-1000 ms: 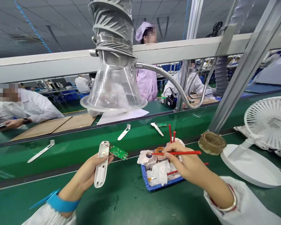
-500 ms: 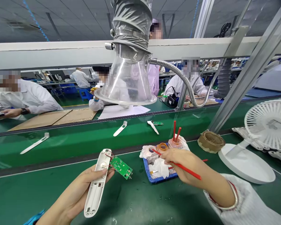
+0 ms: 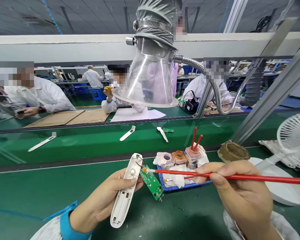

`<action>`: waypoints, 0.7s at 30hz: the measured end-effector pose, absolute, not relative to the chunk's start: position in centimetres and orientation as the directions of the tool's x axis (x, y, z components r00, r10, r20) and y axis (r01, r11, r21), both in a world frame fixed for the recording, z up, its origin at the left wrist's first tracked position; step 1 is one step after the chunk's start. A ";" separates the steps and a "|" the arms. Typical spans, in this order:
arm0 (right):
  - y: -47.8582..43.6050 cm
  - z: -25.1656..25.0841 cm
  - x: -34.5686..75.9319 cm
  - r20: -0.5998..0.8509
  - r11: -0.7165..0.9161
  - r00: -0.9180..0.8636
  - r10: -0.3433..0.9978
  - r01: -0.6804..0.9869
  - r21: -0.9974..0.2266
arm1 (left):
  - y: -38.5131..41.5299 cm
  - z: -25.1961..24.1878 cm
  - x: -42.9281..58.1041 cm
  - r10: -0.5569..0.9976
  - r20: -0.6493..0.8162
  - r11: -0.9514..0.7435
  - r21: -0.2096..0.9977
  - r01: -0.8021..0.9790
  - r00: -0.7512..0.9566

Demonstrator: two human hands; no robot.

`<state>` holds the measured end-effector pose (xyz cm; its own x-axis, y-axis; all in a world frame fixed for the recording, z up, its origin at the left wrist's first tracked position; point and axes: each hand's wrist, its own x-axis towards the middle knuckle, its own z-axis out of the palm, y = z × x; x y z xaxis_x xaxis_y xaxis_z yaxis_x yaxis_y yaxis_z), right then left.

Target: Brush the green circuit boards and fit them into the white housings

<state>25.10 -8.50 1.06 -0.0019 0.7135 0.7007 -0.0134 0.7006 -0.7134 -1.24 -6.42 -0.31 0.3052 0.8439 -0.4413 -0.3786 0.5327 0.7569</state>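
Observation:
My left hand [image 3: 112, 190] is closed around a long white plastic housing [image 3: 126, 191], its hollow inside facing up. Thin wires join the housing to a green circuit board [image 3: 152, 182] hanging off its right side. In my right hand [image 3: 242, 193] is a thin red-handled paintbrush [image 3: 175, 172], gripped between thumb and fingers. The brush's tip is at the upper end of the board, near the wires; whether it touches cannot be made out. Behind the brush stands a blue tray [image 3: 175, 189] with small jars, white tissue and a second brush lying in it.
A clear fume hood [image 3: 150, 80] hangs ahead on a duct. White parts [image 3: 127, 133] lie on the green strip beyond the bench edge. To the right are a tape roll [image 3: 232, 151] and a white fan [image 3: 295, 140]. Several co-workers sit across.
My right hand has brought the brush from the jars to the circuit board, its tip now pointing left. The housing and board appear further right in view.

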 end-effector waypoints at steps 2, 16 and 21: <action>-8.1 0.8 24.8 0.700 0.701 -0.020 0.713 -0.001 -0.714 | -6.4 -0.3 -1.1 0.837 -0.431 0.540 0.755 -0.373 0.338; -8.7 0.8 25.4 0.741 0.710 -0.013 0.671 0.299 -0.638 | -6.6 -0.8 -1.6 0.832 -0.410 0.542 0.745 -0.389 0.374; -8.8 0.6 26.1 0.765 0.721 0.002 0.644 0.334 -0.608 | -6.4 -0.7 -1.7 0.836 -0.408 0.539 0.737 -0.408 0.368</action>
<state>26.09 -8.83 0.57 0.0021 0.6439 0.7651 0.3335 0.7209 -0.6076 -1.69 -6.43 -0.68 0.3675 0.8359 -0.4077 -0.4083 0.5389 0.7368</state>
